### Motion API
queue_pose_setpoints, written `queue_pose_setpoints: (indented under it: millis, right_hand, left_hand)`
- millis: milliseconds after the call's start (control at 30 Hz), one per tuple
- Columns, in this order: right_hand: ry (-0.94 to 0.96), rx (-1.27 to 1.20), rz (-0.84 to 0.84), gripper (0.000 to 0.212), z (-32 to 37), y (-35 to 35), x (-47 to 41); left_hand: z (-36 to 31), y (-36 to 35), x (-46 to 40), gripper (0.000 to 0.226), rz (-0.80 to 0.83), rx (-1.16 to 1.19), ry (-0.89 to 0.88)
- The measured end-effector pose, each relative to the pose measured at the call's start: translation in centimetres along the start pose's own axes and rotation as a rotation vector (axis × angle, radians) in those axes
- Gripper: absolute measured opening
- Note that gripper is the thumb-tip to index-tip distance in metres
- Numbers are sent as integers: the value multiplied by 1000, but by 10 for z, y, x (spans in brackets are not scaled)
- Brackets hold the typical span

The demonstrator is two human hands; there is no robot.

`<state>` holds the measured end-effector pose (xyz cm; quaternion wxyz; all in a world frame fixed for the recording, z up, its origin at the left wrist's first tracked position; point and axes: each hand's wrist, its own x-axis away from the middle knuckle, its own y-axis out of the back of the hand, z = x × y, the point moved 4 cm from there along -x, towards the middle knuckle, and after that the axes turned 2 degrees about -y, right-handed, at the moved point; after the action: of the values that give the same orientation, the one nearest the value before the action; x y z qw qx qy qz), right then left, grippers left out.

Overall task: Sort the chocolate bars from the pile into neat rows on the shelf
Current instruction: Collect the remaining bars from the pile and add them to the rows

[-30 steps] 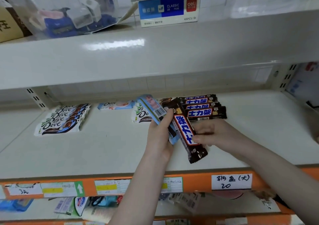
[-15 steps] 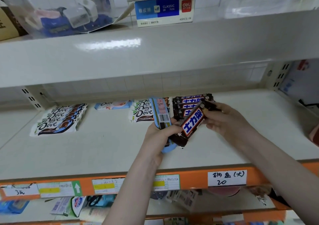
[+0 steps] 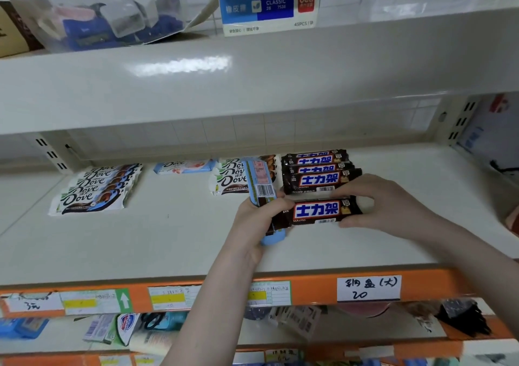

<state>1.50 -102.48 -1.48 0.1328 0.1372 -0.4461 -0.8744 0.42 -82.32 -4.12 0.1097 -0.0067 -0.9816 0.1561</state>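
Brown-wrapped and held level, a Snickers bar [image 3: 323,212] is pinched at its right end by the curled fingers of the right hand [image 3: 393,205]. It is kept just in front of a Snickers row [image 3: 318,170] of three bars laid side by side at the back of the cream shelf [image 3: 168,233], and whether it rests on the shelf cannot be told. Its left end is touched by the left hand [image 3: 257,219], whose fingers are wrapped round a blue bar [image 3: 259,186] standing nearly upright, barcode toward the camera; a dark wrapper is seen beneath it in the same grip. Behind the blue bar, a short Dove stack [image 3: 230,179] is set against the Snickers row. Further left, a single pale blue Dove bar [image 3: 184,166] is laid near the back, and a fanned Dove row [image 3: 97,190] is spread at the far left. On the upper shelf [image 3: 252,79], a clear bag [image 3: 92,14] is seen holding blue and pink items too blurred to name, beside a blue Deli box [image 3: 266,7]. Paper labels [image 3: 369,287] are stuck along the orange shelf edge [image 3: 311,292]. Below it, mixed packets [image 3: 118,327] are lying on a lower shelf.
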Motion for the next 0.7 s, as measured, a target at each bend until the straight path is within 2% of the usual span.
queue_pose_setpoints:
  millis: [133, 300, 467, 700]
  right_hand:
    - [70, 119, -79, 45, -5, 4, -3]
    - [55, 225, -208, 43, -25, 11, -11]
    - [54, 260, -231, 39, -38, 9, -21]
    - [28, 294, -227, 39, -43, 5, -26]
  left_hand:
    - [2, 0, -4, 16, -5, 72, -1]
    - [3, 3, -8, 8, -19, 198, -26]
    - [7, 6, -14, 3, 1, 330, 35]
    - [8, 12, -14, 4, -21, 300, 29]
